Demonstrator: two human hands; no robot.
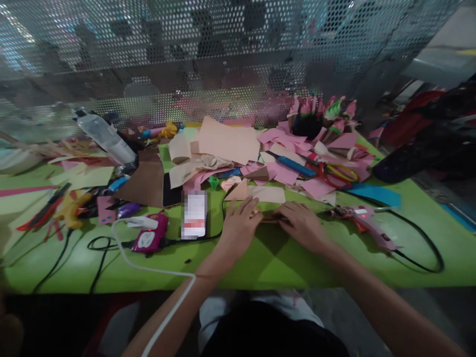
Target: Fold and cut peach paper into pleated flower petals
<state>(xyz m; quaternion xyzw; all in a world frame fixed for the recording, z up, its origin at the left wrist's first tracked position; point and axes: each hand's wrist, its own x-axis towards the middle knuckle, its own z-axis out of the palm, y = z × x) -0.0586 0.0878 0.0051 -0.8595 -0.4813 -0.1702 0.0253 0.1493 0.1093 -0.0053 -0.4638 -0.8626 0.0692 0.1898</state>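
Note:
Near the middle of the green table (208,275), a thin brown strip (269,218) spans the gap between my hands. My left hand (240,223) is curled over its left end, beside a small pale piece. At the right end, the bent fingers of my right hand (302,223) press on the strip. Just behind the left fingers stands a folded peach paper (238,191). A pink glue gun (372,225) lies to the right of my right hand. To the left of my left hand is a lit phone (195,214).
Piled paper scraps (228,141) cover the back of the table. Blue cutters (295,165) and red-handled scissors (329,176) lie on them. At left are a magenta power adapter (150,234) with cables and a clear bottle (106,136). A perforated metal panel (148,64) stands behind.

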